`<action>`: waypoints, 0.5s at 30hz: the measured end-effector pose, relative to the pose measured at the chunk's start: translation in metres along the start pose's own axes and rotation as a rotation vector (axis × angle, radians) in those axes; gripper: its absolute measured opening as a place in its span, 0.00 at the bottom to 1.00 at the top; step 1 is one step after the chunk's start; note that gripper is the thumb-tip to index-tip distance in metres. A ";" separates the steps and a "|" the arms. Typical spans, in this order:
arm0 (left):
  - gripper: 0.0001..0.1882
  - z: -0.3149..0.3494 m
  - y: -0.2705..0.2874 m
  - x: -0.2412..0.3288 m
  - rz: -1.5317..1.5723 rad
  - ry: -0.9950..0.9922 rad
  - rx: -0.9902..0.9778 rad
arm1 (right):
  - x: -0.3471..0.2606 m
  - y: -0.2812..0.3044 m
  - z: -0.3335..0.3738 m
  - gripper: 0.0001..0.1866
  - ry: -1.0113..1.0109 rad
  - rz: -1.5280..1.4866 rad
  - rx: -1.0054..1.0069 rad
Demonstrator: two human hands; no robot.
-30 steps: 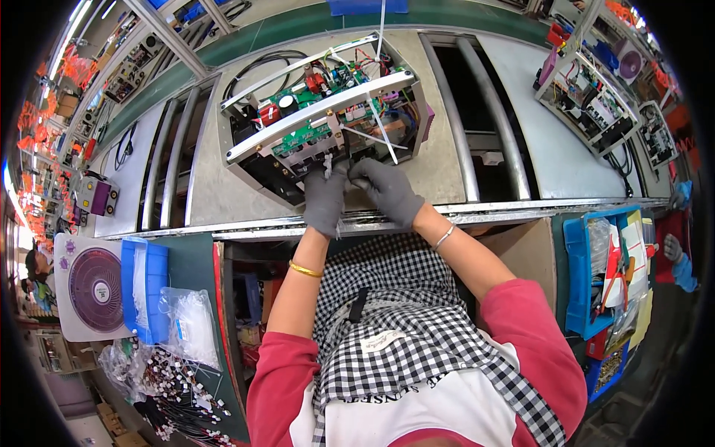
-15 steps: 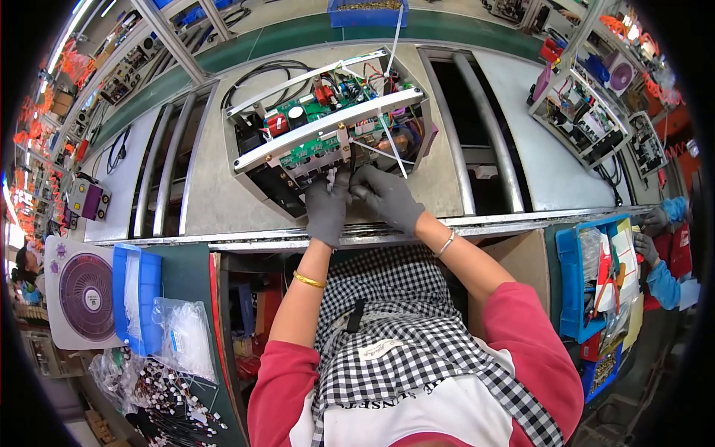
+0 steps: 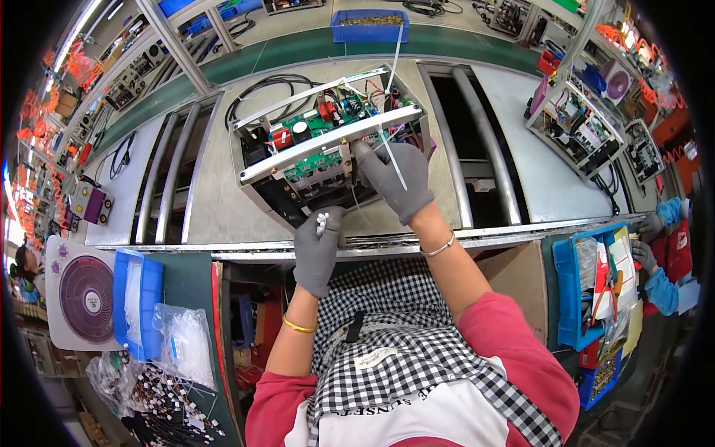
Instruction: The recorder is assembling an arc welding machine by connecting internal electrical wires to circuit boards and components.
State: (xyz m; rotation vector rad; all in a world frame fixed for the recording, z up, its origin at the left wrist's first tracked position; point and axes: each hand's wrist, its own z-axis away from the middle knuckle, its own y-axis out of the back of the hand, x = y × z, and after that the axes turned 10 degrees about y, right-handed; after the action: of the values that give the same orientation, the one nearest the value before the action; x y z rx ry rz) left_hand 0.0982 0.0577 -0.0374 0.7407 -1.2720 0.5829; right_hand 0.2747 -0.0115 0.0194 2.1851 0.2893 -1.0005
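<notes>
An open-frame electrical unit (image 3: 328, 123) with green circuit boards and silvery rails stands tilted across the workbench in front of me. My left hand (image 3: 316, 249), in a grey glove, is closed around small white plugs (image 3: 322, 222) just off the unit's near lower edge. My right hand (image 3: 400, 179), also gloved, reaches to the unit's near side, its fingers bent against the inside under the front rail. What those fingertips pinch, if anything, is hidden. Beside them, a long white cable tie (image 3: 395, 162) sticks out from the rail. Another cable tie (image 3: 396, 56) rises at the unit's far corner.
Metal rollers (image 3: 488, 138) flank the bench plate. A black cable (image 3: 272, 93) lies coiled behind the unit. At left are a blue bin (image 3: 153, 298), a bag of white ties (image 3: 185, 339) and loose wire connectors (image 3: 167, 398). A blue tool tray (image 3: 570, 287) sits right, near a co-worker's sleeve (image 3: 663, 287).
My left hand has drawn back from the unit toward me, its white plugs now showing. My right hand has moved up and slightly right to the front rail.
</notes>
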 end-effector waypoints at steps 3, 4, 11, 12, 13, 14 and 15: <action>0.13 0.009 0.008 0.002 0.011 -0.054 -0.006 | -0.002 0.007 -0.005 0.31 -0.051 -0.051 -0.053; 0.13 0.013 0.012 0.001 0.010 -0.045 -0.006 | 0.001 0.011 -0.005 0.30 -0.056 -0.160 -0.098; 0.30 0.007 0.058 0.004 -0.190 -0.277 0.531 | 0.048 0.078 0.011 0.27 0.101 -0.708 0.309; 0.31 0.000 0.057 0.007 -0.239 -0.299 0.491 | 0.062 0.079 0.005 0.26 -0.015 -0.682 0.413; 0.31 -0.002 0.058 0.006 -0.242 -0.297 0.494 | 0.080 0.075 -0.007 0.25 -0.075 -0.659 0.410; 0.30 -0.005 0.057 0.001 -0.311 -0.281 0.497 | 0.100 0.067 -0.020 0.25 -0.132 -0.638 0.404; 0.30 -0.009 0.056 -0.002 -0.377 -0.268 0.493 | 0.115 0.057 -0.031 0.25 -0.106 -0.599 0.368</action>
State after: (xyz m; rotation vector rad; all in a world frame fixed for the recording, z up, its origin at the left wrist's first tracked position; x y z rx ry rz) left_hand 0.0619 0.1002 -0.0306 1.4738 -1.1964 0.4996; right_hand 0.3963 -0.0417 -0.0215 2.4132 0.7957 -1.5944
